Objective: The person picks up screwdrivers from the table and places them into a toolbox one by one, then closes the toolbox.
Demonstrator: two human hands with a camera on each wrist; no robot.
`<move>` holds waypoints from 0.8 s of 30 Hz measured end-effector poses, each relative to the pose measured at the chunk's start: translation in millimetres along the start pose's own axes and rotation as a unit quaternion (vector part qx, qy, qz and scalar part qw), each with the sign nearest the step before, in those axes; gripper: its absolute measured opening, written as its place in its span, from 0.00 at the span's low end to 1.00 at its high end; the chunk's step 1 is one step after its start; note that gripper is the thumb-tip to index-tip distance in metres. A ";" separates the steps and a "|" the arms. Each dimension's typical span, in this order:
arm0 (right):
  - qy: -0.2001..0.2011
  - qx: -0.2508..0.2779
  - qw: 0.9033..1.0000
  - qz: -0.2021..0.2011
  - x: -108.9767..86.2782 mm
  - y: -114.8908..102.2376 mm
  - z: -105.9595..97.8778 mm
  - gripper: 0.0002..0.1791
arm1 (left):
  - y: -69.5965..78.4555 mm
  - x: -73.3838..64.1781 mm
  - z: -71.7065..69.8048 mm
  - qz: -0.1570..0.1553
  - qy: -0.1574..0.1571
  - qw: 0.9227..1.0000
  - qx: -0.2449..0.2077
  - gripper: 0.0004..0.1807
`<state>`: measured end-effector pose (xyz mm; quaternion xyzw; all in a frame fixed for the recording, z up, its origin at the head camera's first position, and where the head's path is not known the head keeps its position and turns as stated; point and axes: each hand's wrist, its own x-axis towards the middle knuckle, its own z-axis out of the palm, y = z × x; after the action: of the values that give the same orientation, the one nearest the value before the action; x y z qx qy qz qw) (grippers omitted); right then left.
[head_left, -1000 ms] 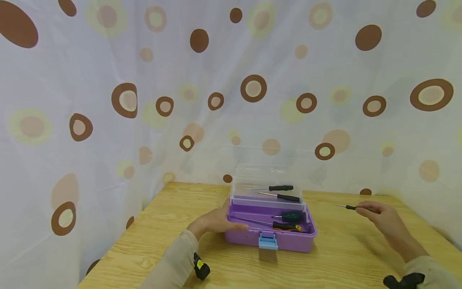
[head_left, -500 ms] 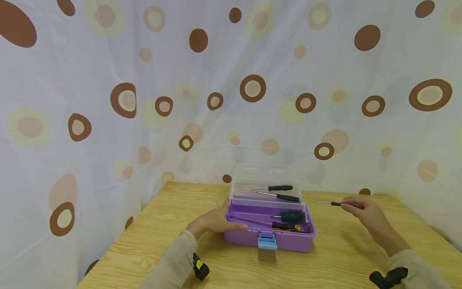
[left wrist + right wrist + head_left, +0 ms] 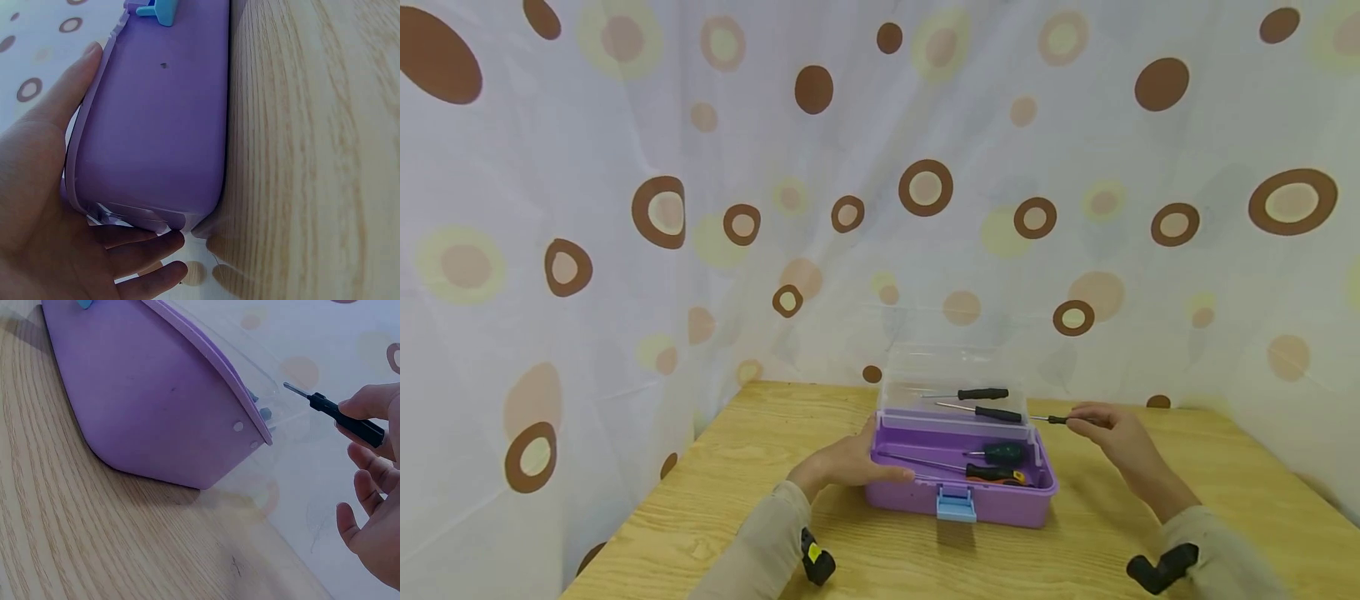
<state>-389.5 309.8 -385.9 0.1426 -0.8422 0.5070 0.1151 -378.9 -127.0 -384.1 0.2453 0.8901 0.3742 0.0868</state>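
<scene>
A purple toolbox (image 3: 992, 507) with its clear lid (image 3: 951, 371) raised stands on the table. My left hand (image 3: 842, 460) holds its left end, thumb (image 3: 75, 78) along the front rim and fingers against the side wall. Pinched between thumb and fingers of my right hand (image 3: 1116, 437) is a small black-handled screwdriver (image 3: 347, 419), its tip pointing left near the box's back right corner. Inside the box lie a dark green-handled screwdriver (image 3: 1002, 453) and a black-and-yellow-handled screwdriver (image 3: 992, 472). Two black-handled screwdrivers, one farther back (image 3: 983, 393) and one nearer (image 3: 997, 414), lie in the lid.
A light blue latch (image 3: 956, 505) hangs on the box's front. The wooden table (image 3: 737, 467) reaches back to a white curtain (image 3: 985, 125) with brown and yellow spots. A black wrist camera (image 3: 1163, 568) sits on my right sleeve.
My right hand has moved left with the small screwdriver, from over the right of the table to beside the toolbox's back right corner. The left hand stays on the box.
</scene>
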 end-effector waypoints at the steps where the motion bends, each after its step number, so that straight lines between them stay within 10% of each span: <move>1: 0.000 0.000 1.000 -0.001 0.5 -0.6 1.6 0.24 | 0.1 -0.3 0.1 0.001 -0.001 1.000 -0.001 0.69; 24: -0.001 0.021 1.000 0.008 15.5 -19.7 42.7 0.21 | 0.1 -1.0 0.2 -0.015 0.007 1.000 0.010 0.71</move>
<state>-399.0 261.3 -384.1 0.1385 -0.8325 0.5256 0.1074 -378.0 -127.3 -384.2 0.2303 0.8978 0.3660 0.0838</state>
